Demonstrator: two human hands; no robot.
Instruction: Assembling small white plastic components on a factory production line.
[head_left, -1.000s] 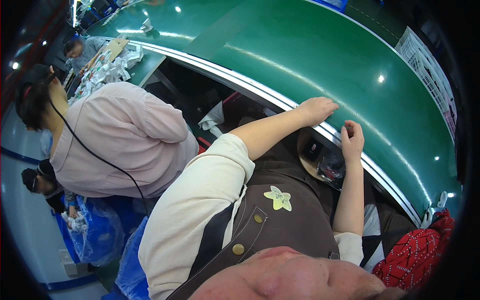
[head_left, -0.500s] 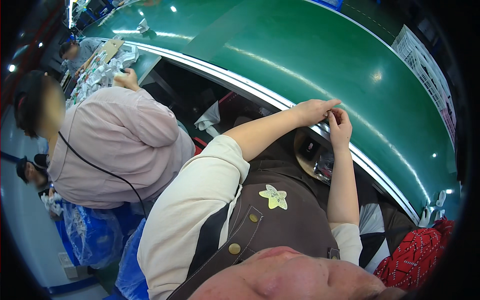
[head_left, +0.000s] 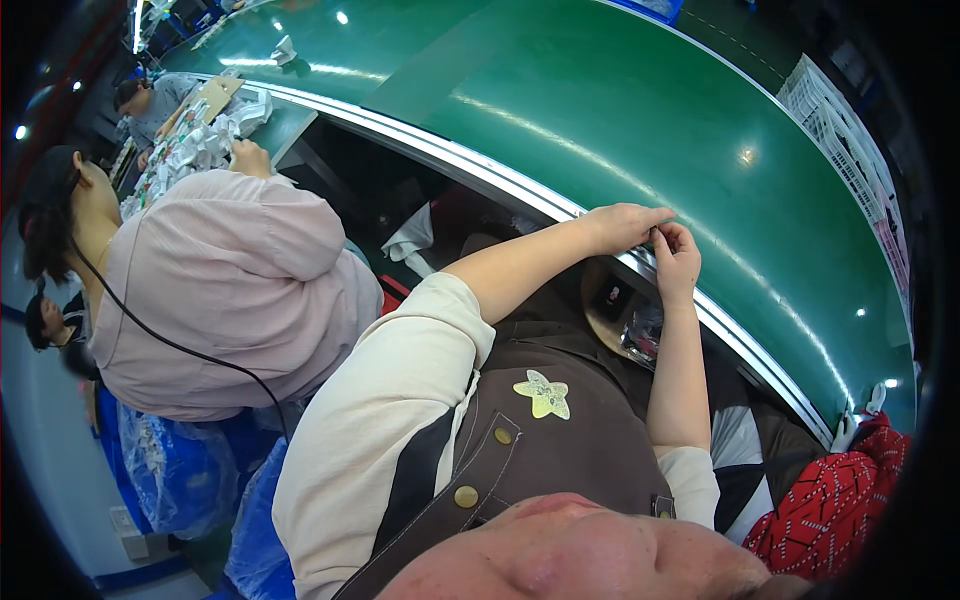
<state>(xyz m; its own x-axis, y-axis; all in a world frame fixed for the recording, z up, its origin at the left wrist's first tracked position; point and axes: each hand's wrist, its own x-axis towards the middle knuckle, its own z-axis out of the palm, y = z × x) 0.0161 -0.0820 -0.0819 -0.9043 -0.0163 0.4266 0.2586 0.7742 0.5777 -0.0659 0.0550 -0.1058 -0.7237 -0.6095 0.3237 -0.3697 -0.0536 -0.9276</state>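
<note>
Over the near metal edge of the green belt [head_left: 560, 110], both hands meet at the fingertips. My left hand [head_left: 618, 229] comes in from the left, its index finger stretched to the right and the other fingers curled below. Close against it, my right hand [head_left: 679, 265] is bent into a pinch of thumb and fingers. Something small and dark shows between the fingertips, too little of it to name. Below the hands a round tray [head_left: 600, 318] is partly hidden by my right forearm; dark items and a clear plastic bag [head_left: 644, 328] lie in it.
At left a co-worker in a pale pink shirt [head_left: 215, 270] handles white parts [head_left: 200, 150] at a side table. White racks [head_left: 845, 125] stand beyond the belt. Red patterned fabric [head_left: 835, 500] is at lower right. Blue bins [head_left: 185, 470] lined with plastic stand at left.
My hands keep nearly the same pose, fingertips together. The whole view has shifted slightly. The co-worker at left has turned their head toward the side table.
</note>
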